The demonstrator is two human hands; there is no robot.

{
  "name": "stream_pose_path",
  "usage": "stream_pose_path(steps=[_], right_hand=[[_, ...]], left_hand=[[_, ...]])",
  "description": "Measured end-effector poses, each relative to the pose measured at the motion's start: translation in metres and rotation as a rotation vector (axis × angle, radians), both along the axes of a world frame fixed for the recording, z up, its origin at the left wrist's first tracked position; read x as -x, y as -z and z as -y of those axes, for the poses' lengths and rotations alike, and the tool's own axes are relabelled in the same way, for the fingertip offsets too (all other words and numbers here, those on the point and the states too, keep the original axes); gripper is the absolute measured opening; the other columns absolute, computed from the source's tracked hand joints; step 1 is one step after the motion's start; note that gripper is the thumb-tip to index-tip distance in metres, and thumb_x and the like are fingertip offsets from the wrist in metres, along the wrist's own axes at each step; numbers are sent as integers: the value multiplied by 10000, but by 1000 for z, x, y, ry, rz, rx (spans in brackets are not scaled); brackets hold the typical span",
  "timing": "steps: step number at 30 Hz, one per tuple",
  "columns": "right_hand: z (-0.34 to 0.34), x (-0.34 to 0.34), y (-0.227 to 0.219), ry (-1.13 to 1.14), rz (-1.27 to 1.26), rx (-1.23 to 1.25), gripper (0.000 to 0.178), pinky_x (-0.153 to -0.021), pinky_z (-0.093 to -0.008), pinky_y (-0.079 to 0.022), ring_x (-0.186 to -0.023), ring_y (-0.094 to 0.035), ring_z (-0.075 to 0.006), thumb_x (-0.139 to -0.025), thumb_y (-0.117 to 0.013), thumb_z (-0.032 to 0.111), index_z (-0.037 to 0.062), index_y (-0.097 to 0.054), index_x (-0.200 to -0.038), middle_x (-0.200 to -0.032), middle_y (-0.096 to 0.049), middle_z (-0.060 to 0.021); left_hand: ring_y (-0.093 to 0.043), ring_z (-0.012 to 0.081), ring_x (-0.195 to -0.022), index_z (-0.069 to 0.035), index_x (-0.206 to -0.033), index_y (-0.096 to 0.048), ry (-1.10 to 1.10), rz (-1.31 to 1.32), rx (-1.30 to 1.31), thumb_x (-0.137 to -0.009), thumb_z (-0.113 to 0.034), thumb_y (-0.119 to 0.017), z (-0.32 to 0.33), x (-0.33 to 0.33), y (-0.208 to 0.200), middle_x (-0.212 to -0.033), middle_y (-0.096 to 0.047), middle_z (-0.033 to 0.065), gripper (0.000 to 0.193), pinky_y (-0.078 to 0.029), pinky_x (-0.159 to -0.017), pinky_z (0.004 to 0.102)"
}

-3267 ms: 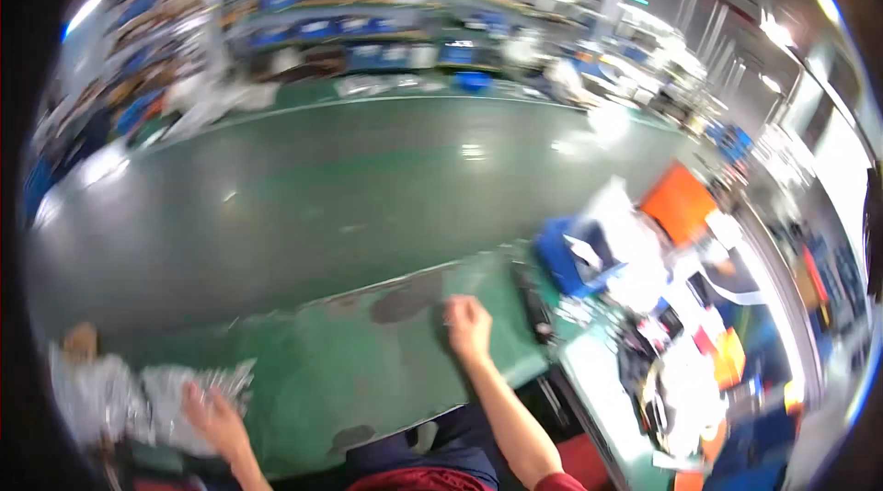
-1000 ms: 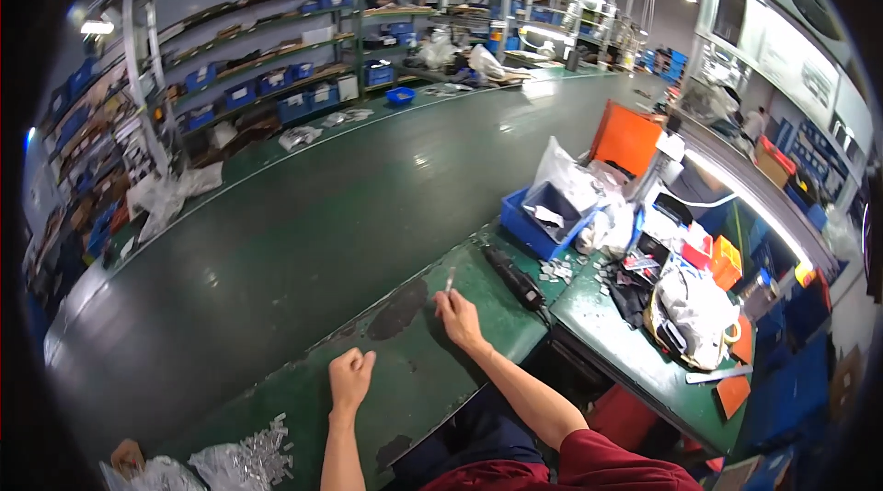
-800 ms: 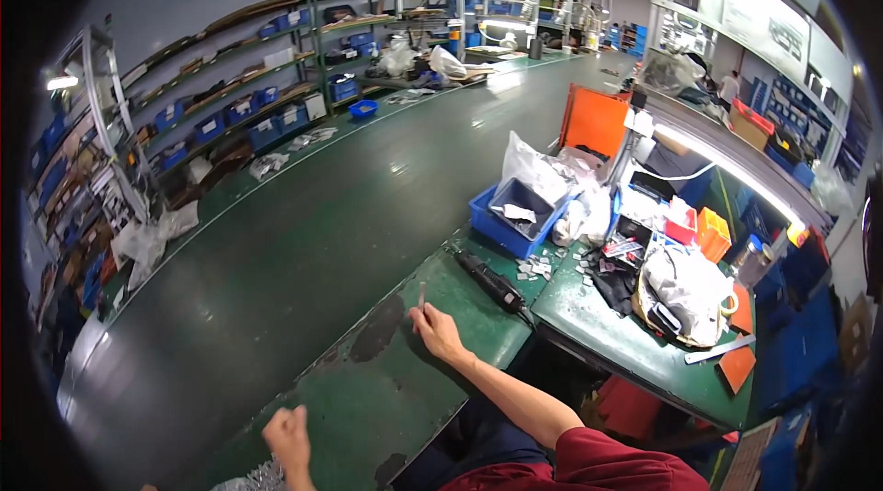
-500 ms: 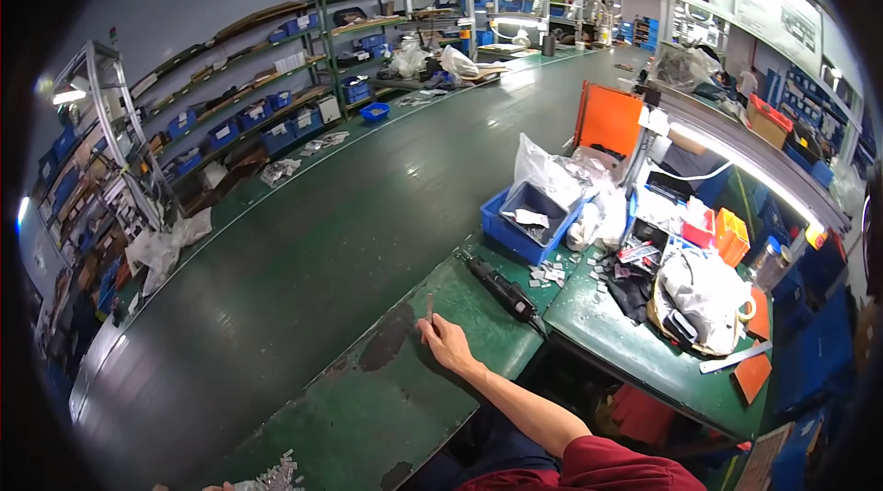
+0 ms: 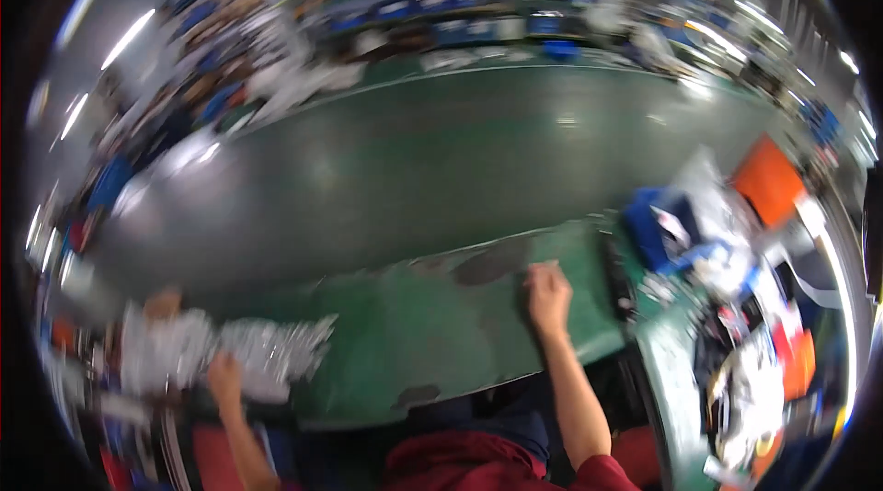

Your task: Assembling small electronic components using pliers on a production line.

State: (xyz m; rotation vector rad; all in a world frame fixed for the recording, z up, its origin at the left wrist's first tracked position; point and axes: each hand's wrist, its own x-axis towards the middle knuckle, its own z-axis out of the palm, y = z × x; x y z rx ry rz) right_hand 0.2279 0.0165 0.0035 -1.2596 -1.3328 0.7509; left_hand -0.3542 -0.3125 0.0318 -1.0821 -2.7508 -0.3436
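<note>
My right hand (image 5: 550, 296) is closed above the green bench top (image 5: 395, 325), with a small pale tip blurred at its fingertips; half a second ago a thin flat strip stood up from them. To its right lies a black electric screwdriver (image 5: 616, 278). My left hand (image 5: 223, 379) is at the near edge of a pile of small silvery metal pieces (image 5: 276, 348), which spreads out beside a whitish plastic bag (image 5: 166, 348). Motion smears the left fingers, so whether they grip a piece does not show.
On the right stand a blue bin (image 5: 651, 232), a clear plastic bag (image 5: 704, 197) and an orange panel (image 5: 768, 180). Small metal bits (image 5: 658, 287) are scattered near the bin. Past the bench's far edge runs a green floor (image 5: 441, 151) up to shelves with blue boxes.
The view has swung left and is blurred. My left hand and the pile of metal pieces, barely in view before, now show fully. My right hand is still closed over the bench.
</note>
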Motion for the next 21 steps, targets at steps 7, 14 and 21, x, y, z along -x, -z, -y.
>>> stream_pose_path(steps=[7, 14, 21], right_hand=[[-5, -11, 1, -32, -27, 18, 315, -532, -226, -333, -609, -426, -49, -1046, -547, 288, 20, -679, -949, -701, -542, 12], [-6, 3, 3, -139, 5, -5, 370, -521, -233, -301, -581, -399, -45, -1051, -548, 329, -3, -673, -948, -703, -539, 11], [-6, -3, 5, -118, -35, 13, 376, -512, -231, -295, -571, -397, -42, -1050, -552, 342, -2, -681, -969, -703, -539, 9]], left_hand=[[-686, 374, -935, -87, -996, -705, -50, 10, -261, -911, -231, -608, -33, -45, -46, -972, -729, 154, 194, -529, -784, 458], [-693, 339, -906, -81, -1042, -676, -29, 69, -459, -930, -255, -656, -4, -49, -50, -935, -712, 136, 208, -529, -785, 442], [-679, 341, -959, -27, -1166, -631, -9, -339, -556, -897, -214, -715, -2, -17, -83, -1039, -683, 161, 339, -524, -874, 424]])
